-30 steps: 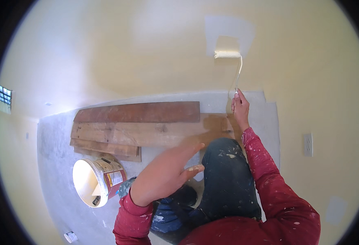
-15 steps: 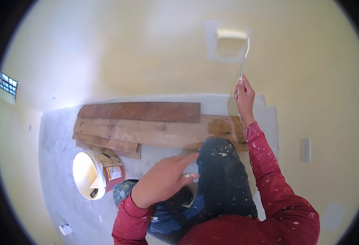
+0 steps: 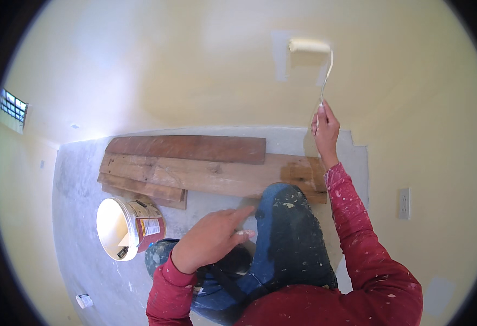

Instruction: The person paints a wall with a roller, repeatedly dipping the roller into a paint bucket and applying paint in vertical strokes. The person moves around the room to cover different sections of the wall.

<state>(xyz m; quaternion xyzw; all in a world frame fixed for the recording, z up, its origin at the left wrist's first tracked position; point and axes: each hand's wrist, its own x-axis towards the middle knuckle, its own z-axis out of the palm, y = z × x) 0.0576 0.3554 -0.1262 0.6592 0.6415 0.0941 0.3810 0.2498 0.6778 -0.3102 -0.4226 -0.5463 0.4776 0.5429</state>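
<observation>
My right hand (image 3: 326, 127) is closed around the handle of a small paint roller (image 3: 310, 46), arm stretched up and forward. The roller's pale cream sleeve lies against the yellow wall (image 3: 195, 81), over a pale unpainted patch whose left strip (image 3: 279, 54) still shows, with a smaller piece to the right below the roller. My left hand (image 3: 211, 239) hovers by my bent knee (image 3: 292, 233), index finger stretched out and thumb apart. A whitish spot shows near the thumb; the other fingers are partly hidden. Both red sleeves are speckled with paint.
Several wooden boards (image 3: 206, 174) lie stacked along the wall's foot on the grey floor (image 3: 81, 201). An open paint bucket (image 3: 154, 231) stands left of my leg. A wall outlet (image 3: 405, 204) is at the right, a small white object (image 3: 84, 300) at the lower left.
The pale patch's lower band is now covered with yellow, leaving separate side pieces. The roller stays at nearly the same height. My left hand has shifted slightly left.
</observation>
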